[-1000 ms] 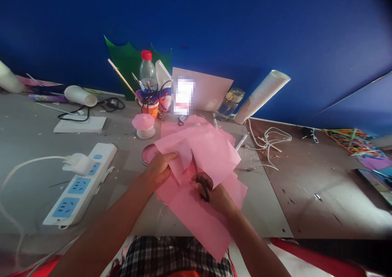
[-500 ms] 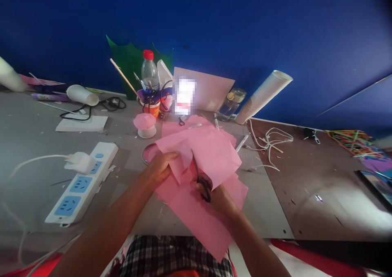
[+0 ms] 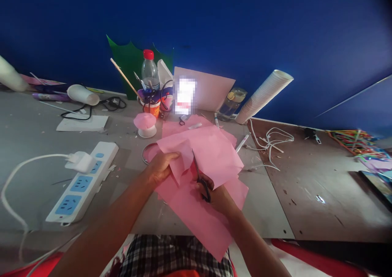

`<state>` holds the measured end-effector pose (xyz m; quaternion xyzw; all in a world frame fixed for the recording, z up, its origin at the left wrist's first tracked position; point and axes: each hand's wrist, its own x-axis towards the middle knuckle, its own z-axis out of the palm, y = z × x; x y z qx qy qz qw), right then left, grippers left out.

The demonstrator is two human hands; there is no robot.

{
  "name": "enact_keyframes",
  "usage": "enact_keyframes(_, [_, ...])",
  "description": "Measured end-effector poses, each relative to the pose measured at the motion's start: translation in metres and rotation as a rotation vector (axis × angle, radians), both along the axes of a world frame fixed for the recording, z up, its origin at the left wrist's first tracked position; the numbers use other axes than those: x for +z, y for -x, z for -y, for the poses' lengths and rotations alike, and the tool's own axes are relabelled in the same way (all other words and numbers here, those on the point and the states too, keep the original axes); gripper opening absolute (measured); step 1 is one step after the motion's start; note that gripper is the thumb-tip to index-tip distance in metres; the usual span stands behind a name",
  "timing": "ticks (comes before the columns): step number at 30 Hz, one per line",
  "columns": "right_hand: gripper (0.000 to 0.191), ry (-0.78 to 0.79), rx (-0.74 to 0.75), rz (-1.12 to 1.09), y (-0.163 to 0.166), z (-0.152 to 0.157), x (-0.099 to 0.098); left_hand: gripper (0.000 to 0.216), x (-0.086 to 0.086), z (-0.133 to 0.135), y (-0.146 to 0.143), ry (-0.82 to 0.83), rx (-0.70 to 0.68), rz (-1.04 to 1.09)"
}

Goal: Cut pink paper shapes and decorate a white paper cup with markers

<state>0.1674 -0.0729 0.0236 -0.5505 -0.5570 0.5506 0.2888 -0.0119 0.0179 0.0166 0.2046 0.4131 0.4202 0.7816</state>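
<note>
My left hand (image 3: pixel 159 167) pinches the left edge of a pink paper sheet (image 3: pixel 214 152) held above more pink sheets (image 3: pixel 196 220) on the table. My right hand (image 3: pixel 218 196) grips black scissors (image 3: pixel 199 176), fingers through the handles. The blades point up and away into the held sheet, along a cut in its lower edge.
A white power strip (image 3: pixel 82 181) with a plug lies at left. Behind the paper stand a pink-topped white cup (image 3: pixel 145 125), an orange pot of brushes (image 3: pixel 152 105), a red-capped bottle (image 3: pixel 149 71), a glass jar (image 3: pixel 230 102) and a leaning stack of white cups (image 3: pixel 263 95). White wires (image 3: pixel 269 142) lie right.
The scissors and both hands stay almost in place; the held pink sheet has shifted slightly right. The view has barely moved.
</note>
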Motion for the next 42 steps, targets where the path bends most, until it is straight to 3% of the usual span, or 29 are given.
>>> enact_keyframes(9, [0.027, 0.009, -0.061, -0.083, 0.0039, 0.0005, 0.0014, 0.024, 0.0021, 0.0007, 0.0016, 0.002, -0.026, -0.004])
enact_keyframes(19, [0.029, -0.080, -0.008, 0.027, 0.0012, 0.0025, 0.0034, 0.026, 0.0049, -0.0016, 0.0032, -0.010, -0.029, -0.002])
enact_keyframes(25, [0.035, -0.008, -0.011, -0.066, 0.0007, 0.0025, 0.0047, 0.025, 0.0025, -0.0014, 0.0050, -0.021, -0.074, -0.008])
enact_keyframes(29, [0.033, -0.076, -0.035, -0.113, -0.0010, 0.0026, 0.0054, 0.025, 0.0028, 0.0000, 0.0065, -0.006, -0.167, 0.018])
enact_keyframes(42, [0.031, -0.148, -0.108, -0.055, -0.0014, 0.0053, -0.0020, 0.020, -0.0037, -0.0024, 0.0084, 0.000, -0.174, 0.001])
